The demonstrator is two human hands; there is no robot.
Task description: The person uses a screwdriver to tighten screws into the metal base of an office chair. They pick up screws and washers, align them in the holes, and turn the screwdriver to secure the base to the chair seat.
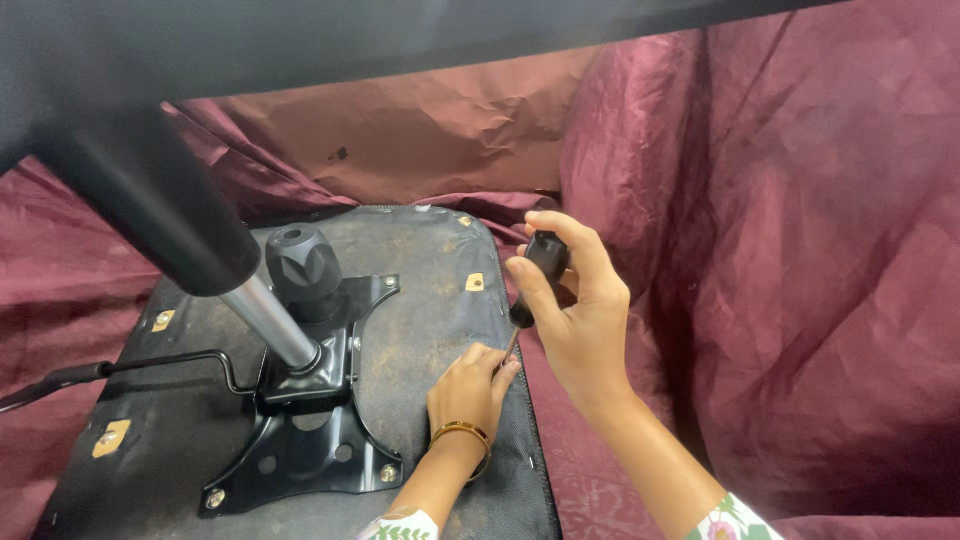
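Black-handled screwdriver upright, gripped in closed right hand; thin shaft steadied by pinched fingertips of left hand, resting on dark worn underside of seat pan near its right edge. Black metal tilt plate left of hands. Small yellow tags beyond. Maroon cloth close on right.

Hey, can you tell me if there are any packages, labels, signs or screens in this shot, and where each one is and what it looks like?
None in view: only an upturned chair seat with its black metal plate, a screwdriver in the right hand, the left hand at its tip, and maroon cloth around.
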